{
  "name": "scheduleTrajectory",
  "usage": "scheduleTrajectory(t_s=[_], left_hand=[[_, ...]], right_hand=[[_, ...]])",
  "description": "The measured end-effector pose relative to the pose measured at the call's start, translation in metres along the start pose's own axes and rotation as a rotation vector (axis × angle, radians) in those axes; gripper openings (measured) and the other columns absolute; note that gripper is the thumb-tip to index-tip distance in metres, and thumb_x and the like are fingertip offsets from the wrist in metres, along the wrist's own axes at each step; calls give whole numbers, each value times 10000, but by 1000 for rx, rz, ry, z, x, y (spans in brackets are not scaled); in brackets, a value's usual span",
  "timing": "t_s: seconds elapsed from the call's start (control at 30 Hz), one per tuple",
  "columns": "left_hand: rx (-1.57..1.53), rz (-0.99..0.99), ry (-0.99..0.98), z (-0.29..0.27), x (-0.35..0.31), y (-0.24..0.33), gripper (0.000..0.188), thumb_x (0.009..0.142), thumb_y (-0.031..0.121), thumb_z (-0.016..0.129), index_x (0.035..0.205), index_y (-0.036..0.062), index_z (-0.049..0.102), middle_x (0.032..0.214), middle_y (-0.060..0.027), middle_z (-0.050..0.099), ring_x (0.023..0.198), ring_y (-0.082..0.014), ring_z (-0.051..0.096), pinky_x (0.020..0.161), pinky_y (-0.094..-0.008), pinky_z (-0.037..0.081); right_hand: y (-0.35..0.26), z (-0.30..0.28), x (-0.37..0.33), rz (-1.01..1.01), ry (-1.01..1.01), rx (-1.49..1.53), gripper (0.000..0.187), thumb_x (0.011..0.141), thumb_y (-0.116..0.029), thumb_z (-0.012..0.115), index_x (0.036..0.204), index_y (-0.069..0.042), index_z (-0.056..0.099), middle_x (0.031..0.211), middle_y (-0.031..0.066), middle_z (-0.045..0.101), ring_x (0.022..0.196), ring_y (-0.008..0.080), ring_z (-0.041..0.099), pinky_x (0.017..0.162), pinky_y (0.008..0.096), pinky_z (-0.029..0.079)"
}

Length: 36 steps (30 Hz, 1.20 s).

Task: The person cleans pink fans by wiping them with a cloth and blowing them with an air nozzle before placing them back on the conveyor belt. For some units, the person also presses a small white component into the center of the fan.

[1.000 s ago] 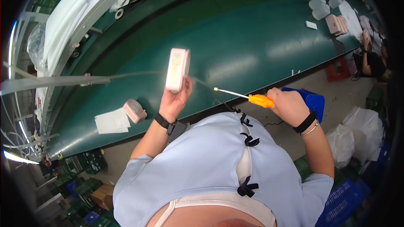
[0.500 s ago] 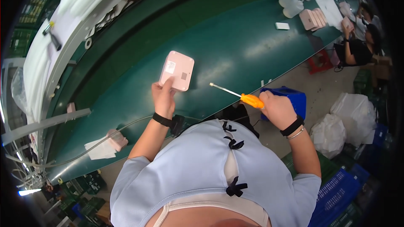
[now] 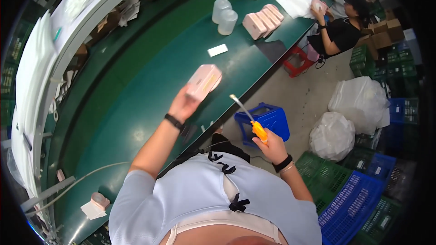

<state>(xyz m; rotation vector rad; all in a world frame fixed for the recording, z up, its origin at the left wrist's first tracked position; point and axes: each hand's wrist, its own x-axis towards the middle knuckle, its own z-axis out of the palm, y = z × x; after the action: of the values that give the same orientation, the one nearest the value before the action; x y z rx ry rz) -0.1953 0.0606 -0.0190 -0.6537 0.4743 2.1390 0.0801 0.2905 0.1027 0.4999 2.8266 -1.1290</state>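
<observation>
Pink case up in my left hand, screwdriver ready in my right.

My left hand (image 3: pixel 181 104) had its grip closed around the near end of the pink case (image 3: pixel 204 81), raised above the green surface (image 3: pixel 136 109), long axis running near-left to far-right. My right hand (image 3: pixel 272 147) gripped the orange-handled screwdriver (image 3: pixel 249 118) tight, its shaft aimed far-left toward the case. The case lay left and slightly farther than the tip, apart from it. More pink cases (image 3: pixel 263 19) sat far along the surface; a blue stool (image 3: pixel 272 120) stood behind the tool.
</observation>
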Motion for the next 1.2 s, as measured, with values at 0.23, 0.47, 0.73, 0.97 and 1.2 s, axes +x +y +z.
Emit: scheduleTrajectory(t_s=[0.23, 0.47, 0.73, 0.97, 1.2], left_hand=[[-801, -470, -171, 77, 241, -107, 486, 988, 270, 528, 1357, -39, 458, 1272, -241, 524, 1224, -395, 476, 1018, -455, 507], [-904, 15, -349, 92, 401, -88, 643, 1016, 543, 364, 1309, -15, 494, 1203, -256, 568, 1119, -438, 554, 970, -499, 521], [-353, -426, -198, 66, 246, -99, 692, 999, 386, 517, 1392, -122, 260, 1246, -304, 513, 1187, -443, 532, 1044, -532, 449], [-369, 329, -114, -87, -94, 178, 213, 948, 118, 556, 1046, -71, 562, 1060, -220, 645, 975, -341, 651, 953, -455, 526], [-849, 1347, 203, -315, -350, 480, 358, 1002, 284, 534, 1082, -59, 467, 1014, -204, 592, 924, -342, 630, 821, -441, 596]], right_hand=[[61, -25, -42, 362, 103, 245, 256, 897, -215, 702, 1092, -60, 646, 941, 152, 693, 859, 352, 676, 717, 372, 522], [74, -24, -54, 473, -52, 261, 269, 906, -177, 678, 1151, -72, 644, 911, 115, 686, 732, 250, 664, 667, 339, 509], [65, -1, 3, 301, -97, 376, 273, 909, -112, 659, 1167, -36, 614, 922, 91, 681, 661, 133, 608, 629, 326, 498], [21, 33, 84, -81, -403, 129, 328, 900, -115, 661, 1201, -18, 573, 948, 132, 687, 707, 238, 652, 643, 375, 517], [-78, 143, 84, -290, -691, -214, 337, 897, -188, 674, 1172, -25, 568, 951, 179, 688, 764, 338, 674, 661, 423, 531]])
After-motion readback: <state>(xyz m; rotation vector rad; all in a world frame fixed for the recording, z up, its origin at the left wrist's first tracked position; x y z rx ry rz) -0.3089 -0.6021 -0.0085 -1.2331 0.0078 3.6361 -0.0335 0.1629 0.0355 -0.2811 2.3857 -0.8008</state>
